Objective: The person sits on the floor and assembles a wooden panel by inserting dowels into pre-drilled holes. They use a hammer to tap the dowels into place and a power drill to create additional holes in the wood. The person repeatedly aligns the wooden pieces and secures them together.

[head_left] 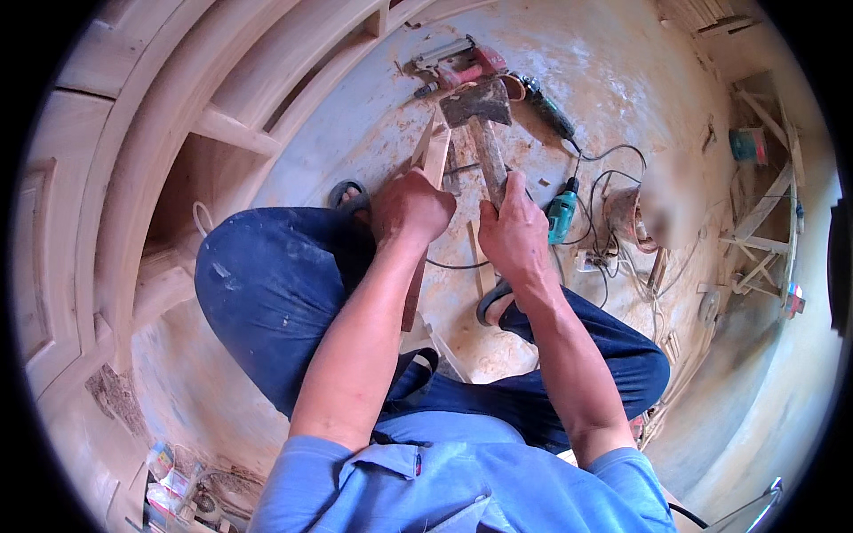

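The person is squatting on the floor (622, 53), working between the knees. The right hand (514, 233) is clamped around the wooden handle of a hatchet (478, 111), gripping low on the shaft. The hatchet is running from that hand toward 12 o'clock, long axis nearly upright in the picture, its rusty head at the far end. The left hand (410, 206) is closed on a wood strip (433, 155) that is standing just beside the hatchet, at its 9 o'clock; the strip is leaning from 6 toward 12 o'clock, tip tilted slightly right, toward the head. The head seems to be touching the strip's top, though the angle is making that hard to confirm. The right hand is nearer the hatchet, the left nearer the strip. A nail gun (453, 62) is lying beyond at 12 o'clock, a teal drill (562, 213) at 3 o'clock.
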